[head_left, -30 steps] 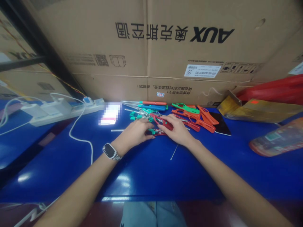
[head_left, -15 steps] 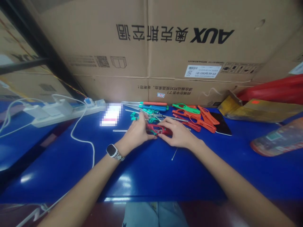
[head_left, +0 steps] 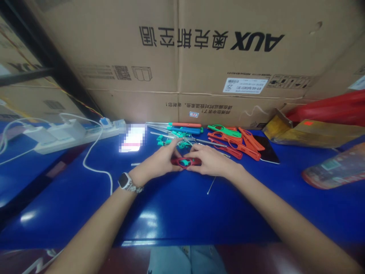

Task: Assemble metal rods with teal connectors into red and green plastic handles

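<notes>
Between my hands, low over the blue table, is a red stick lighter [head_left: 178,162] with a green trigger in its oval opening. My left hand [head_left: 159,161] pinches its left end, and a metal tube [head_left: 135,164] sticks out to the left beyond that hand. At the other end, my right hand [head_left: 211,159] grips the red body with thumb and fingers. Just behind lie green plastic parts [head_left: 163,142] with thin metal tubes and wires. An orange-handled stick lighter [head_left: 186,125] and a blue one [head_left: 188,130] rest farther back.
Green [head_left: 228,131], orange [head_left: 252,140] and red lighter casings [head_left: 232,151] lie right of the hands, beside a dark phone [head_left: 270,154]. A lit screen [head_left: 133,137] and power strip [head_left: 54,144] are left. A bottle [head_left: 336,167] lies right; a large cardboard box [head_left: 199,83] stands behind.
Both hands have come slightly closer to me with the red lighter, the left also moving left. White wires showed in the lighter's red body before; now the green trigger shows in its opening.
</notes>
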A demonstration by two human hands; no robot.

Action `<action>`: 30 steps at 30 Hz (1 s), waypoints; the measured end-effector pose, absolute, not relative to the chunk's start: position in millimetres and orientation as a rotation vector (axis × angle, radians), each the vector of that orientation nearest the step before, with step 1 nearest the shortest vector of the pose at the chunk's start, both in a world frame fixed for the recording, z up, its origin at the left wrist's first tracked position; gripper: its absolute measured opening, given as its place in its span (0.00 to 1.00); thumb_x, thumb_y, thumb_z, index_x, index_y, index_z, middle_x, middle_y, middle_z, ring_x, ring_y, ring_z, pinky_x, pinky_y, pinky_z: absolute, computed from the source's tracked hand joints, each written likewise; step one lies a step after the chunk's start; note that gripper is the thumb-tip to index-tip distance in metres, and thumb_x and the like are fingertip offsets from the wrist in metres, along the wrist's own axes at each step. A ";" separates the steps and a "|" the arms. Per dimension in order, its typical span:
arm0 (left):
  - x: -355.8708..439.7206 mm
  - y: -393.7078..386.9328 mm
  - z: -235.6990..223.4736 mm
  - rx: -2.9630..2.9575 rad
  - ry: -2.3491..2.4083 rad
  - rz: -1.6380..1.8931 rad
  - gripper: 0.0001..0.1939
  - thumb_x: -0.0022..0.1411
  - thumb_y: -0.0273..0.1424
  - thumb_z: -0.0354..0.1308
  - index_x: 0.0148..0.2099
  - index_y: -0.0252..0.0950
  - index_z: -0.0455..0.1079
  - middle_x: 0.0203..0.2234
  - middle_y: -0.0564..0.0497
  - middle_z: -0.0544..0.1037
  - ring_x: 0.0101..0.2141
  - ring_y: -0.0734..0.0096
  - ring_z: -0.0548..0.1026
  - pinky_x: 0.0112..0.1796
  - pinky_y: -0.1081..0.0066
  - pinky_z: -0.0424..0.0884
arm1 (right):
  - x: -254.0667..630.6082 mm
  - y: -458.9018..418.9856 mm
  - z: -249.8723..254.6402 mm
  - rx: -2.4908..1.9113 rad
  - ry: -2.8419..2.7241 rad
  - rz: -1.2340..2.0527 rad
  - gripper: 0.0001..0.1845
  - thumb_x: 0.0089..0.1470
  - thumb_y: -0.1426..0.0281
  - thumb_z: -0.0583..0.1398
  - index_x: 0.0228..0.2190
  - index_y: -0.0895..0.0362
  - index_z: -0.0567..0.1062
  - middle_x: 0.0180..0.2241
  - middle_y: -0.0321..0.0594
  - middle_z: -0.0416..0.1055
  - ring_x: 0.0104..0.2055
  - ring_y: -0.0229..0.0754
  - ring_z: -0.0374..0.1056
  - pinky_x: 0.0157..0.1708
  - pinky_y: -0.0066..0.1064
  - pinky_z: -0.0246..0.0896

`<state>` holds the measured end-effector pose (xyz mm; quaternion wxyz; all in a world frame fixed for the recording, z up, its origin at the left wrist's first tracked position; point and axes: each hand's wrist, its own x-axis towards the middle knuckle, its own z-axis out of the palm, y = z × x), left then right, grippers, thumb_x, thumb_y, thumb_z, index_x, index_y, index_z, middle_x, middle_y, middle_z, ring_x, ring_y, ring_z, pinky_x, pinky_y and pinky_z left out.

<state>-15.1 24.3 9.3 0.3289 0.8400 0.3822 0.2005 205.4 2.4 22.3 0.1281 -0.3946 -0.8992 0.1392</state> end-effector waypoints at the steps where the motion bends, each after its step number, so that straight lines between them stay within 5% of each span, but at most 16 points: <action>1: -17.4 25.8 9.9 2.189 0.956 0.505 0.47 0.53 0.28 0.66 0.69 0.39 0.47 0.38 0.50 0.80 0.39 0.63 0.78 0.43 0.65 0.71 | 205.5 3.6 21.8 -1.140 -2.622 0.409 0.15 0.56 0.62 0.64 0.45 0.51 0.80 0.38 0.42 0.70 0.38 0.44 0.67 0.39 0.36 0.61; 16: -20.5 26.8 9.0 2.220 0.928 0.444 0.39 0.56 0.27 0.64 0.68 0.39 0.54 0.42 0.46 0.79 0.40 0.64 0.78 0.43 0.64 0.72 | 197.9 1.0 24.6 -1.192 -2.634 0.358 0.13 0.57 0.61 0.63 0.42 0.52 0.80 0.35 0.40 0.69 0.38 0.44 0.66 0.38 0.34 0.57; 30: -29.6 31.2 9.0 2.205 0.890 0.427 0.27 0.52 0.16 0.53 0.55 0.35 0.67 0.41 0.47 0.80 0.41 0.67 0.78 0.45 0.65 0.73 | 198.6 6.8 23.2 -1.159 -2.662 0.353 0.17 0.57 0.58 0.62 0.46 0.51 0.79 0.37 0.42 0.70 0.39 0.46 0.67 0.38 0.36 0.60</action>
